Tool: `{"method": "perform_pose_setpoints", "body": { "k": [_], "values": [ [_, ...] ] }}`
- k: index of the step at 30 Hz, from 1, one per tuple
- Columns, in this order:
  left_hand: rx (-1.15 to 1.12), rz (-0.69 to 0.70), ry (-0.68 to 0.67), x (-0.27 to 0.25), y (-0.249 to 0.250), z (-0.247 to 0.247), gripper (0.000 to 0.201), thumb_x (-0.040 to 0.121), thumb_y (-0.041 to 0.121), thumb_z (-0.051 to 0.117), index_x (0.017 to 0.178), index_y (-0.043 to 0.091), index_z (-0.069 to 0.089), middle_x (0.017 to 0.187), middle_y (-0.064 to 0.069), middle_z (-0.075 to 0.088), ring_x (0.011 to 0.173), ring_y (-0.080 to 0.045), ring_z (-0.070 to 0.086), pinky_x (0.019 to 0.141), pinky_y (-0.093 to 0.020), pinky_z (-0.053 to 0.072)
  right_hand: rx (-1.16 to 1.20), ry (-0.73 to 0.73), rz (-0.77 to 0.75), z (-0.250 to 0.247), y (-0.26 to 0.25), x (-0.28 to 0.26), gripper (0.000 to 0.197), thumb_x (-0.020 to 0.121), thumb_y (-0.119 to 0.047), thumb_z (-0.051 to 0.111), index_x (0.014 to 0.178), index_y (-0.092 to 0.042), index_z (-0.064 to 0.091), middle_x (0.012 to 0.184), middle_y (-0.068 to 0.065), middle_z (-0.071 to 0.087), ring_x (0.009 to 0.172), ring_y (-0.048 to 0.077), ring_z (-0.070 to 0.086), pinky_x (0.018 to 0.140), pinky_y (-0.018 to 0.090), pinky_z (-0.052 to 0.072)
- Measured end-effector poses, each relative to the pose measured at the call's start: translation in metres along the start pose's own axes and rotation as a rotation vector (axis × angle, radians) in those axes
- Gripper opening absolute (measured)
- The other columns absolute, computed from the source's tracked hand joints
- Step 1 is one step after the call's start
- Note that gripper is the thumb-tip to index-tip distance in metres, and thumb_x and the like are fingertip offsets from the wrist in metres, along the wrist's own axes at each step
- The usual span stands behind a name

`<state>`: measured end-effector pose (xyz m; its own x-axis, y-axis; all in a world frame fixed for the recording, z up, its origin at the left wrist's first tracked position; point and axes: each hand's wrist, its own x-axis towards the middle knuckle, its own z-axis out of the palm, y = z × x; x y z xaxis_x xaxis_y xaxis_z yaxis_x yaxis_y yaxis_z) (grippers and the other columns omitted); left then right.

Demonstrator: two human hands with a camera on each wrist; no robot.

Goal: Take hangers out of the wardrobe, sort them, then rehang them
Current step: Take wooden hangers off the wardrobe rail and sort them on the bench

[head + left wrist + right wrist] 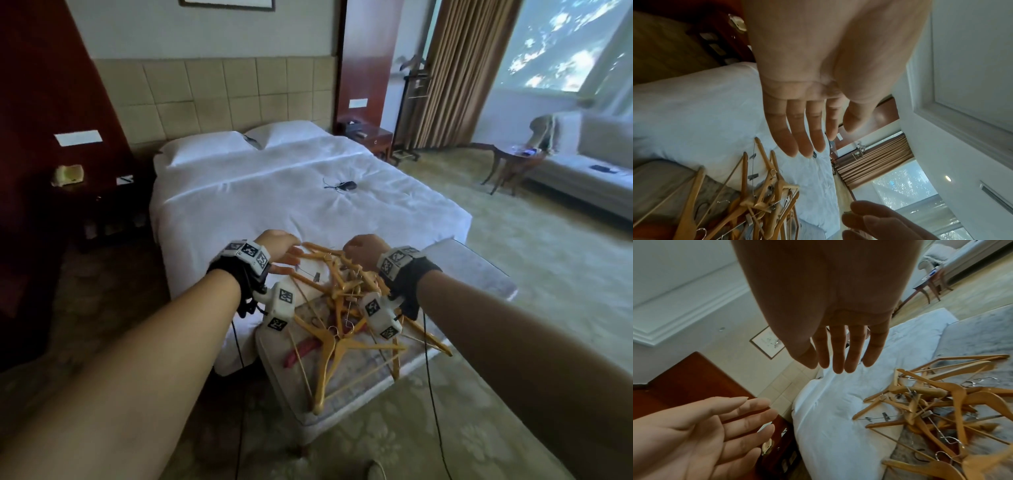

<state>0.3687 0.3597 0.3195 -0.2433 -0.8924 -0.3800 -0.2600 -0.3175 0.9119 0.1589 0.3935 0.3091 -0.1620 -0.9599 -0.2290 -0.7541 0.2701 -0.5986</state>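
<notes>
A tangled pile of tan wooden hangers (342,308) with metal hooks and clip bars lies on the padded bench (479,270) at the foot of the bed, its far end spilling onto the white duvet. My left hand (289,258) hovers over the pile's far left end with straight fingers and holds nothing. My right hand (359,250) hangs over the far right end, also empty. The left wrist view shows the left hand (803,129) flat above the hangers (760,194). In the right wrist view the right hand (838,350) is spread beside the hangers (931,402).
The white bed (274,192) stretches ahead with a small black item (346,185) on it. A dark red hanger-like piece (301,349) lies under the pile. Nightstands flank the bed; a side table (510,164) and sofa (582,171) stand at the right on patterned carpet.
</notes>
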Motion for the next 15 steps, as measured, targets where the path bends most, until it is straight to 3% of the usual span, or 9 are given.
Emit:
{"method": "perform_pose_setpoints", "body": {
  "k": [6,8,10,13,15],
  "values": [
    [0.002,-0.059,-0.046,0.079,0.0,0.058,0.01,0.092,0.019,0.061,0.091,0.009,0.062,0.096,-0.014,0.066,0.075,-0.026,0.064,0.062,-0.032,0.057,0.048,-0.03,0.061,-0.012,0.082,0.065,0.031,0.095,-0.021,0.055,0.12,-0.006,0.064,0.116,0.018,0.067,0.086,0.02,0.057,0.09,0.038,0.051],
    [-0.009,-0.082,-0.044,0.108,0.002,0.081,0.01,0.092,0.018,0.06,0.086,0.01,0.061,0.09,-0.012,0.063,0.07,-0.025,0.06,0.057,-0.03,0.054,0.069,-0.044,0.081,-0.019,0.11,0.093,0.032,0.094,-0.023,0.056,0.12,-0.005,0.064,0.116,0.018,0.067,0.086,0.02,0.055,0.09,0.038,0.05],
    [-0.02,-0.121,-0.038,0.136,0.004,0.103,0.012,0.094,0.016,0.058,0.084,0.01,0.06,0.084,-0.009,0.061,0.065,-0.022,0.058,0.054,-0.029,0.052,0.071,-0.064,0.105,-0.027,0.138,0.122,0.032,0.094,-0.025,0.056,0.118,-0.005,0.064,0.106,0.014,0.067,0.086,0.019,0.054,0.082,0.033,0.05],
    [-0.048,-0.193,-0.021,0.178,0.003,0.128,0.01,0.092,0.015,0.058,0.085,0.01,0.061,0.083,-0.008,0.063,0.066,-0.022,0.061,0.06,-0.032,0.053,0.093,-0.106,0.155,-0.036,0.176,0.159,0.03,0.095,-0.024,0.054,0.117,-0.006,0.066,0.092,0.004,0.061,0.083,0.018,0.055,0.065,0.022,0.044],
    [-0.076,-0.243,-0.029,0.206,0.001,0.145,0.01,0.092,0.015,0.057,0.083,0.01,0.06,0.077,-0.006,0.063,0.066,-0.022,0.06,0.062,-0.033,0.051,0.077,-0.133,0.184,-0.042,0.203,0.185,0.025,0.095,-0.024,0.052,0.11,-0.013,0.069,0.093,0.004,0.066,0.08,0.018,0.058,0.068,0.023,0.051]
  ]
}}
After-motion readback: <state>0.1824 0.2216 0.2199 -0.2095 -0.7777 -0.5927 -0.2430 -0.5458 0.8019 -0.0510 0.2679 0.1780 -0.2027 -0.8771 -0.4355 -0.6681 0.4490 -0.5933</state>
